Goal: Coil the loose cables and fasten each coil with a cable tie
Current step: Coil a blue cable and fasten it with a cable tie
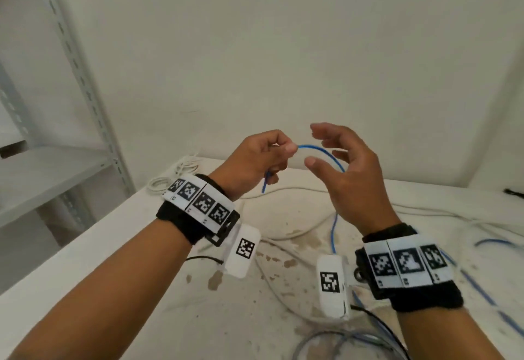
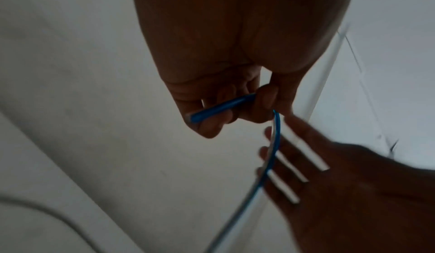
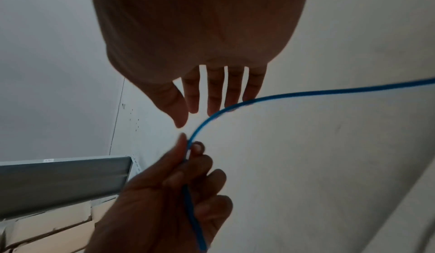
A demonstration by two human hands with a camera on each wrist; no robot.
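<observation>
Head view, from the left: a metal shelf [image 1: 56, 178] stands against the wall, a pale cable bundle [image 1: 170, 181] lies at the far corner of the table [image 1: 85, 252], and above the table the left hand [image 1: 255, 161] holds the blue cable [image 1: 326, 152] near its cut end. Its grip is a pinch of thumb and forefinger, the other fingers curled round the short tail that pokes out below the fist. From the pinch the cable arches rightward past the right hand [image 1: 351, 178], whose grip is spread and loose, fingers straight and holding nothing (the right wrist view shows the cable crossing just by the fingertips; whether it touches them I cannot tell), then drops to the table among more blue and pale cables. The cable looks light, thin and springy, stiff enough to hold an arc, smooth enough to slip. I judge the next hold belongs further along the arch, for drawing the first loop back to the pinch.
</observation>
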